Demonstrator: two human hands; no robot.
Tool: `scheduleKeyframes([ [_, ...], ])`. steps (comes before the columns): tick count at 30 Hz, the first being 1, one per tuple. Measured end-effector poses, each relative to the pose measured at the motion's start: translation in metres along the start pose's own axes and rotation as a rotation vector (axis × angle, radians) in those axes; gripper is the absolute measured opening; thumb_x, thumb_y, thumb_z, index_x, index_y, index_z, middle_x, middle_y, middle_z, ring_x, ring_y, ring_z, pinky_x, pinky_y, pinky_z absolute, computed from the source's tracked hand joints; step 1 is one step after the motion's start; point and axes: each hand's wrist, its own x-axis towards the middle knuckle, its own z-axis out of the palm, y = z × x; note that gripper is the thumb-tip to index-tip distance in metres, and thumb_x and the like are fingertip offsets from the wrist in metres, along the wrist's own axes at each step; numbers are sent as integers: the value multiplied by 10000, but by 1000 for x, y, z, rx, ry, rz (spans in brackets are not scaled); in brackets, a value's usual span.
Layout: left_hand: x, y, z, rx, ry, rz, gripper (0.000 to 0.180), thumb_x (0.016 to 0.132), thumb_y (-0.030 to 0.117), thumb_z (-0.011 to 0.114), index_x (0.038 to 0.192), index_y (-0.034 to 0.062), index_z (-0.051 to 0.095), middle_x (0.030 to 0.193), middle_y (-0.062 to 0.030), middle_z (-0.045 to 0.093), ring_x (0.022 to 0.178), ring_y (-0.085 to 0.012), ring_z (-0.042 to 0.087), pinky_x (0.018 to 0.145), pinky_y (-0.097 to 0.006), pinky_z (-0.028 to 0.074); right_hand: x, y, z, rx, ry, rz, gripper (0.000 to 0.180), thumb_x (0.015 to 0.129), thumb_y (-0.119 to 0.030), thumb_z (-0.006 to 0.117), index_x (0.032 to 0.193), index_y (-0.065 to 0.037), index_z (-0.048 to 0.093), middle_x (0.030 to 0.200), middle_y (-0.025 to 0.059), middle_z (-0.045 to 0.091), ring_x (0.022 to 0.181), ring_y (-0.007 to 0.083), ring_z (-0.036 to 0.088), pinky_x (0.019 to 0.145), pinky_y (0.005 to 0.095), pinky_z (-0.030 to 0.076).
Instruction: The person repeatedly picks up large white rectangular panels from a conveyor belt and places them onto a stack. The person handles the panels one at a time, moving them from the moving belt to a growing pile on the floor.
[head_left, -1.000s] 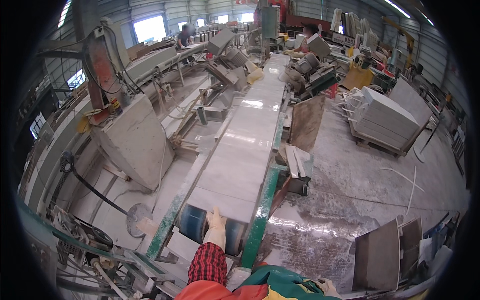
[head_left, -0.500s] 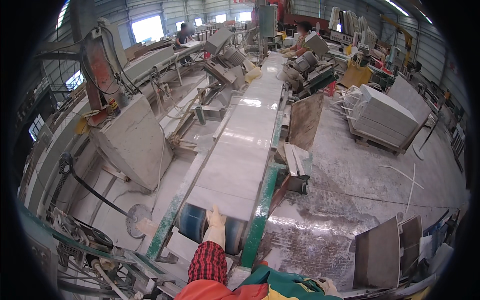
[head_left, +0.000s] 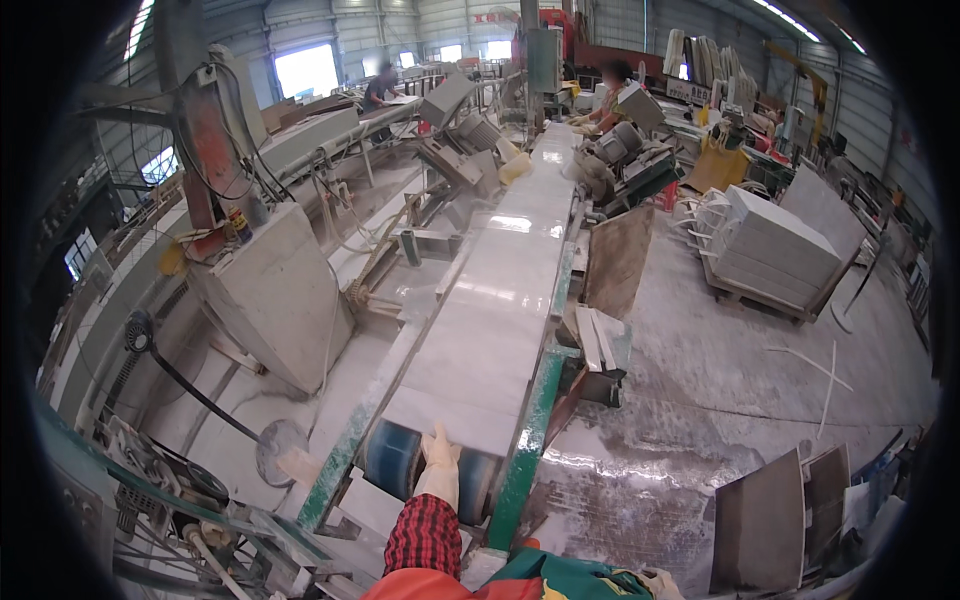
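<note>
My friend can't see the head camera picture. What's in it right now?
The person's cream-gloved left hand is at the near edge of a flat, pale slab on a long, green-railed conveyor, above a blue cylindrical roller. The pale-gloved right hand shows only partly, at lower right; two other people are farther off.

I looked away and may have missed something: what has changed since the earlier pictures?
Everything sits slightly lower, so the camera probably tilted up. The far co-worker on the right shows more than at first. The left hand stays at the near edge of the pale slab; no grasp or release shows.
</note>
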Motion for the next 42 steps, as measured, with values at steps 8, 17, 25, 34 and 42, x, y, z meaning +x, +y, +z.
scheduleKeyframes([
  [8,0,0,1,-9,-13,-2,566,971,145,492,1478,174,241,1418,-161,391,1268,-360,457,984,-555,454,-8,-9,4,48,10,-50,425,934,-196,471,1318,-15,492,1242,157,551,1095,295,544,951,408,456],
  [17,8,-4,-1,-30,-8,1,560,958,125,498,1463,152,257,1406,-164,396,1252,-361,465,981,-556,452,-64,-10,5,315,-93,-304,450,882,-203,624,1281,-16,536,1153,157,603,1008,281,585,884,428,471],
  [25,16,-4,13,-103,-104,96,537,951,77,483,1450,131,291,1402,-168,403,1249,-364,460,1004,-559,432,28,36,-2,-53,-53,-76,484,871,-342,636,1233,-23,606,1217,144,639,1127,271,595,984,350,460],
  [34,5,4,10,-21,-30,-12,486,957,90,509,1408,117,331,1361,-165,449,1218,-352,498,957,-547,481,-54,50,-14,-57,151,-354,541,815,-268,712,1257,17,585,1198,183,645,1099,268,623,931,353,491],
  [42,11,9,26,-9,139,-67,400,986,125,487,1362,77,359,1303,-191,477,1146,-383,543,908,-562,523,-159,76,-43,-56,786,-354,357,859,-179,605,1144,31,648,1090,222,675,1025,272,652,923,350,485],
])
